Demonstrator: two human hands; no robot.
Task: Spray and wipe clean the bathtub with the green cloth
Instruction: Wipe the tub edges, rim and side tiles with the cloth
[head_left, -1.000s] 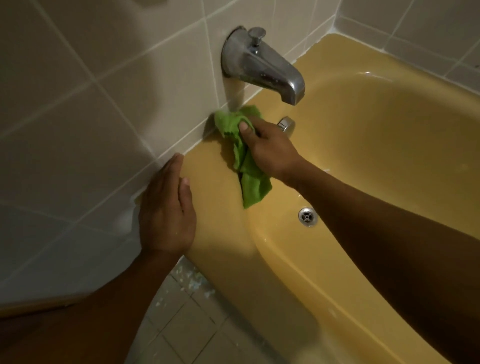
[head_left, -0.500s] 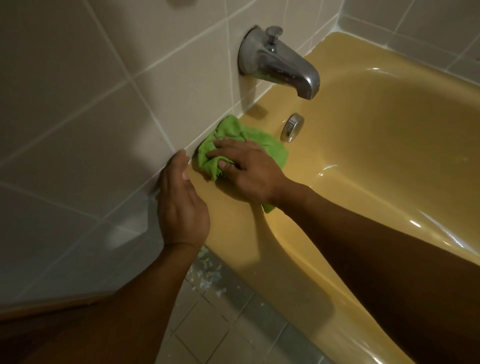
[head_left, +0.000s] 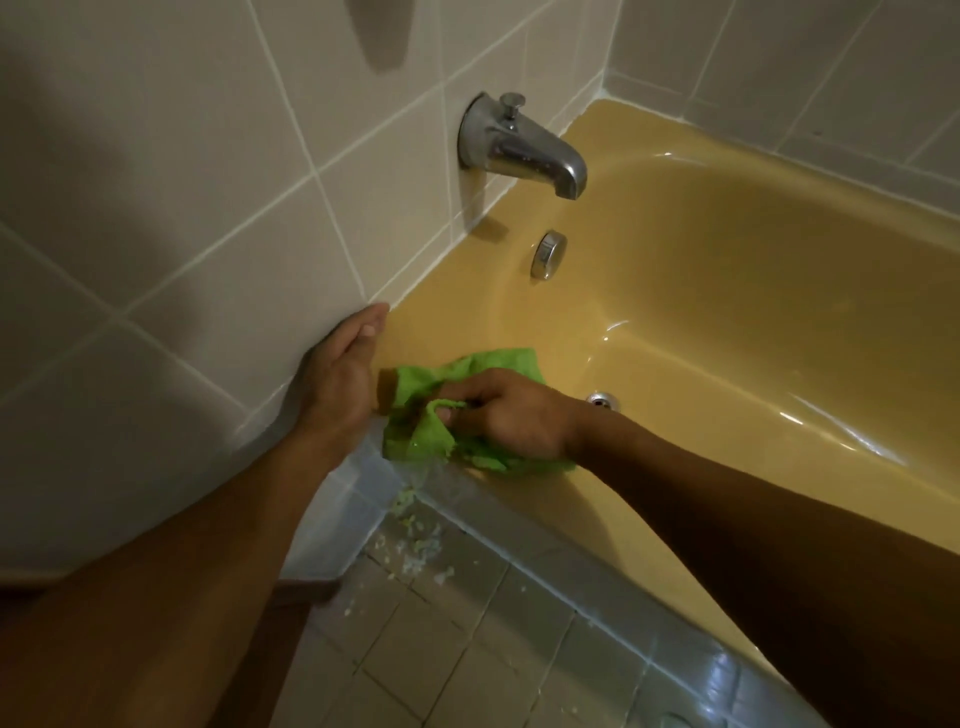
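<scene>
Right hand (head_left: 511, 415) and green cloth (head_left: 415, 441) now sit nearer the front corner of the rim, away from the spout (head_left: 524, 156) where they worked a second ago. Fingers curl into the bunched cloth, pressing it on the bathtub (head_left: 457, 317) ledge. Left hand (head_left: 337, 374), fingers straight and holding nothing, braces against the tiled wall (head_left: 208, 218). Judgement: rim wiping is under way; the basin around the drain (head_left: 602, 399) is probably left. No spray bottle in view. Pale crumbs litter the floor (head_left: 415, 545).

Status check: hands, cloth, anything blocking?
Left hand open, flat against wall by tub rim. Right hand grips cloth, bunched on the rim's near corner. Nothing in the way; spout well off.
</scene>
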